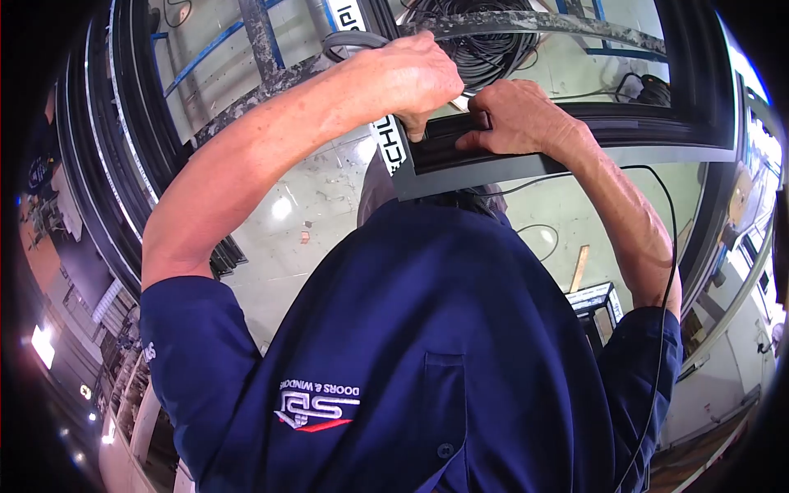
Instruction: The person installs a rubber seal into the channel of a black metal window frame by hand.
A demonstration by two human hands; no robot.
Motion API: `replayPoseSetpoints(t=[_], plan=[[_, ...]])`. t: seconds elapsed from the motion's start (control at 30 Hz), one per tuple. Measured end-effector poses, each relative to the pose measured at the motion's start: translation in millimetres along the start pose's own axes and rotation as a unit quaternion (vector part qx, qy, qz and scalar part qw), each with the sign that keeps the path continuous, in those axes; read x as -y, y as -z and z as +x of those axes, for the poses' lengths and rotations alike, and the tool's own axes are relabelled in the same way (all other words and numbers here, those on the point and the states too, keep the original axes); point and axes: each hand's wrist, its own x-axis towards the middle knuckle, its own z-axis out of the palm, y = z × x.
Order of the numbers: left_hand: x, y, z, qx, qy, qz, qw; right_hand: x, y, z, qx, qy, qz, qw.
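A dark grey window or door frame (567, 160) lies across the top of the view, its near corner in front of my chest. My left hand (419, 78) is bent over that corner, with its fingers pointing down into the frame's inner edge. What its fingertips hold is hidden. Close beside it, my right hand (522, 119) rests on the near bar, thumb and curled fingers at the black channel. A loop of black rubber strip (353, 39) shows behind my left hand. White tape with black letters (388, 144) runs along the frame's left bar.
A coil of black strip (485, 41) lies beyond the hands, behind a paint-spattered support bar (575, 26). Long dark profiles (123, 140) stand at the left. A thin black cable (674, 222) hangs on the right. A wood strip (580, 268) lies on the floor.
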Motion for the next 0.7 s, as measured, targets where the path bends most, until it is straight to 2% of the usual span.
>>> replayPoseSetpoints(t=[0.2, 0.23, 0.33, 0.47, 0.57, 0.67, 0.7], plan=[[-15, 9, -5, 0.059, 0.039, -0.021, 0.997, -7, -5, -1, -0.024, 0.028, 0.026, 0.999], [-15, 5, -5, 0.035, 0.039, -0.01, 0.999, -8, -5, 0, -0.025, 0.03, 0.03, 0.999], [-17, 7, 0, 0.081, 0.034, -0.015, 0.996, -7, -3, 1, -0.015, 0.048, 0.02, 0.999], [-18, 6, -1, 0.057, 0.032, 0.011, 0.998, -5, 4, 3, 0.023, 0.017, 0.032, 0.999], [-12, 12, -3, 0.053, 0.057, 0.04, 0.996, -12, 0, 5, 0.012, 0.044, 0.049, 0.998], [4, 26, -17, -0.018, 0.113, 0.068, 0.991, -7, -2, 9, 0.025, 0.059, 0.055, 0.996], [6, 24, -17, -0.012, 0.114, 0.041, 0.993, 8, 4, 8, 0.039, 0.046, 0.036, 0.998]])
